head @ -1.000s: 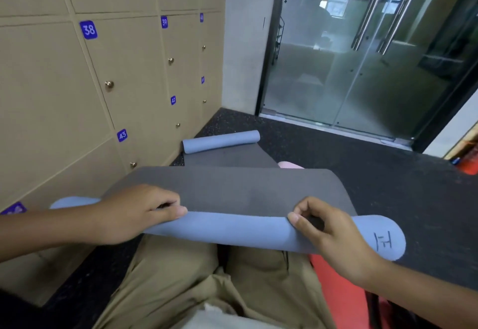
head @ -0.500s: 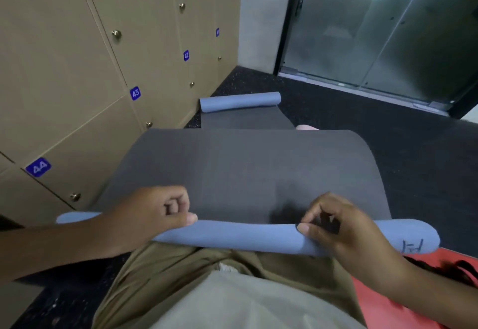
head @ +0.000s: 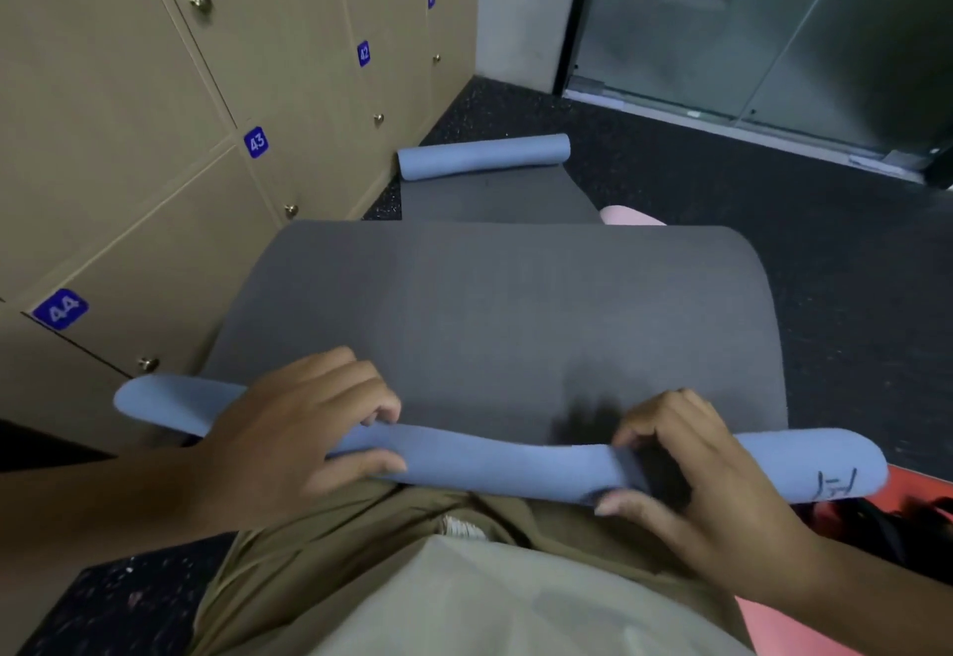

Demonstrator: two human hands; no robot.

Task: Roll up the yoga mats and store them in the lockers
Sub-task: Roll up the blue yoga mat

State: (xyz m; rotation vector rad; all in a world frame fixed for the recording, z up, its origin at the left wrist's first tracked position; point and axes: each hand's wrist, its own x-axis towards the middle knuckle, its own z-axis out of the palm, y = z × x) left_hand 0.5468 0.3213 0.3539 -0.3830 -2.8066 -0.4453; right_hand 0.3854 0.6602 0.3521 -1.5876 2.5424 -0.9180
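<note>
Lockers (head: 154,139) – doors closed | left grip (head: 299,428), right grip (head: 686,469) – both gripping mat's (head: 490,325) blue roll

The mat (head: 495,325) looks like matt foam, grey on one face and blue on the other. The lockers (head: 118,103) are matt tan board with shiny metal knobs (head: 200,1). The floor (head: 845,263) is dark, speckled and rough. The trousers (head: 361,552) are olive cloth.
</note>
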